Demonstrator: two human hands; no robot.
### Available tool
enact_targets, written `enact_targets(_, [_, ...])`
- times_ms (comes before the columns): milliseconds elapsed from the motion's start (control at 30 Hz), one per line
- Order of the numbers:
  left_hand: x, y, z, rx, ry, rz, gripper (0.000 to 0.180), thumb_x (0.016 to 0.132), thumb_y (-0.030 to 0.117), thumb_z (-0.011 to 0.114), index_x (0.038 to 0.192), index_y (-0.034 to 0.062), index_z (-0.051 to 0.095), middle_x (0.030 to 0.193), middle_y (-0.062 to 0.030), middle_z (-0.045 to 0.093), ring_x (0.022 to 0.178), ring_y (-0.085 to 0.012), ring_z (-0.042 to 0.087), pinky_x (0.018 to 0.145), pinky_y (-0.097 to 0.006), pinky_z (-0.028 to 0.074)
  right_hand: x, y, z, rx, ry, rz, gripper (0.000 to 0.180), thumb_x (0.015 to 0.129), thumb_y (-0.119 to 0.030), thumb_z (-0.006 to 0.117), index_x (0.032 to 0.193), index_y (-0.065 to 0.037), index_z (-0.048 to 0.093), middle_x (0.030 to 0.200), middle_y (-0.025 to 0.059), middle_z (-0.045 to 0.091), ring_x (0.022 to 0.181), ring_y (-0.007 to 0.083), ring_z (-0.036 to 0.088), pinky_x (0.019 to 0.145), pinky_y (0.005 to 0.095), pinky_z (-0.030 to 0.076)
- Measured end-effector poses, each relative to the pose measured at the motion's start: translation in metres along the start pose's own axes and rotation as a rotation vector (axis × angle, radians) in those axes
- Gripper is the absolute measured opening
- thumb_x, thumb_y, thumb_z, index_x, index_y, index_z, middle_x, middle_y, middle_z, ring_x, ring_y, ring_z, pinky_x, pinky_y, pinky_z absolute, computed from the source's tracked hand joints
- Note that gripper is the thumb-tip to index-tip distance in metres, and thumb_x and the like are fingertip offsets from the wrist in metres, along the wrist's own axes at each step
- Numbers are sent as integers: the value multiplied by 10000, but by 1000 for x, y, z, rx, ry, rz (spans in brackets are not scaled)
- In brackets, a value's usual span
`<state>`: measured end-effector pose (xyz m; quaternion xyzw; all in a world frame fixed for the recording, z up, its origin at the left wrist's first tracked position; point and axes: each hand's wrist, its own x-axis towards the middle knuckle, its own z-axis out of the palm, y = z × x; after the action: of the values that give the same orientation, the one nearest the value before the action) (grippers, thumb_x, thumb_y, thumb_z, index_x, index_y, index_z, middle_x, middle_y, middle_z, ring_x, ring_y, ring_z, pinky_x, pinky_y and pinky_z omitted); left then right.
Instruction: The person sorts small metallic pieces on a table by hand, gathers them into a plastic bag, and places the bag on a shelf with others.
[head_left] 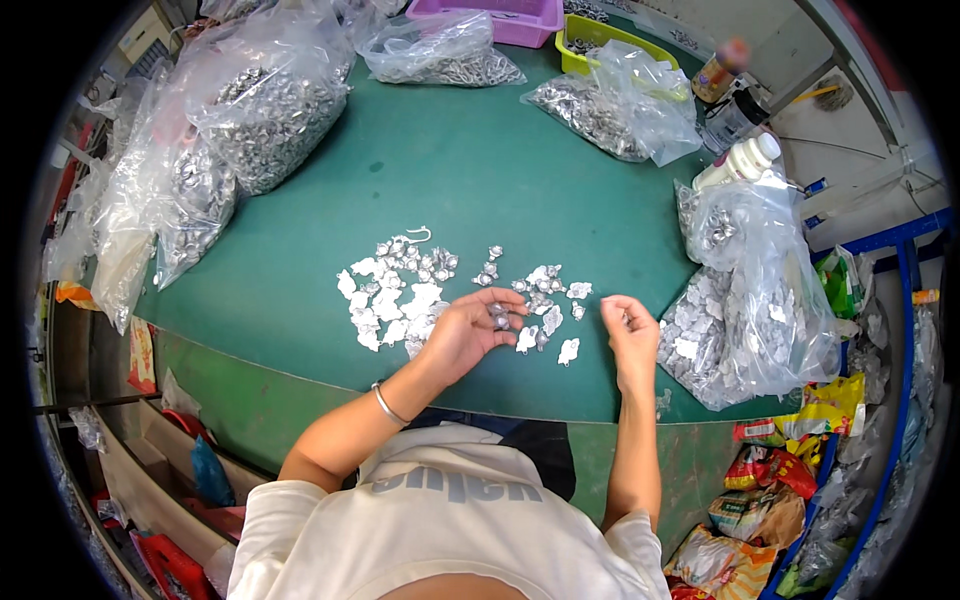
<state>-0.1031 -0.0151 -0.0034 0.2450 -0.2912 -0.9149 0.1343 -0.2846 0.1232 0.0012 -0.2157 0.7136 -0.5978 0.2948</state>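
The left hand (pixel 465 328), above the green desk (pixel 440 165), loosely cups half-hidden small silvery metal pieces (pixel 500 318) — the right hand's (pixel 632 345) grip is curled, contents uncertain. Bulging clear plastic bags (pixel 275 130) flank both.

The green worktop (pixel 420 170) in front of me carries a loose pile of small silver metal pieces (pixel 388 303), with a smaller cluster (pixel 541 300) to its right. Clear bags of metal parts (pixel 270 130) sit left, back and right. A purple basin (pixel 490 24) and a yellow-green basin (pixel 574 62) stand toward the far side; a white bottle (pixel 742 163) probably rests there too, its foot hidden.
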Motion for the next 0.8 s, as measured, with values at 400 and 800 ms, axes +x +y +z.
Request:
enact_targets(400, [4,-34,15,1501,55,637,161,771,95,645,896,38,562,825,-132,500,774,-327,539,647,-406,454,-1,-9,5,893,-228,216,156,904,-142,465,959,-4,514,659,34,452,471,81,373,388,194,270])
enact_targets(800, [-12,15,-13,-214,-172,24,109,861,121,514,807,28,498,858,-112,557,629,-130,471,563,-254,389,4,-9,48,-886,-290,-581,243,774,-167,666,1000,-82,636,745,104,653,616,289,613,518,356,466])
